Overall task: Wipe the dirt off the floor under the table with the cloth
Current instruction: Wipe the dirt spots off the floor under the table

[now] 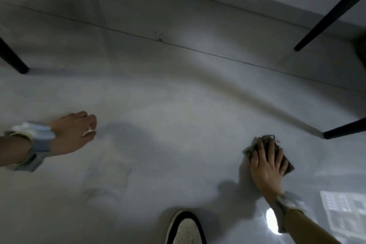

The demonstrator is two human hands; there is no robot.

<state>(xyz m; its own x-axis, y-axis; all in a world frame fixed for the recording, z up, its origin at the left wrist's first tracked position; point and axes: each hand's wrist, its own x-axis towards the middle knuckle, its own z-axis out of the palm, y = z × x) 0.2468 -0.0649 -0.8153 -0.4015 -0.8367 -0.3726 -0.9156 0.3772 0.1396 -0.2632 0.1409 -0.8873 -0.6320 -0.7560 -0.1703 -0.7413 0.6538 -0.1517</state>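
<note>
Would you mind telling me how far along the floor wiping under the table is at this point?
Done: unclear; the floor by the shoe shines, perhaps only from light. In hand: the right hand presses the cloth flat on the floor near a table leg, the left hand braced on the floor. Left: dark specks by the tile joint further in, not yet reached.

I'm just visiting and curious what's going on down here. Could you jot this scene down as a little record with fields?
place: grey floor among black table legs
right hand: flat on the dark cloth, fingers spread
left hand: low by the floor, fingers curled
dirt: dark specks by the floor seam, apart from the cloth
also: shoe
</note>
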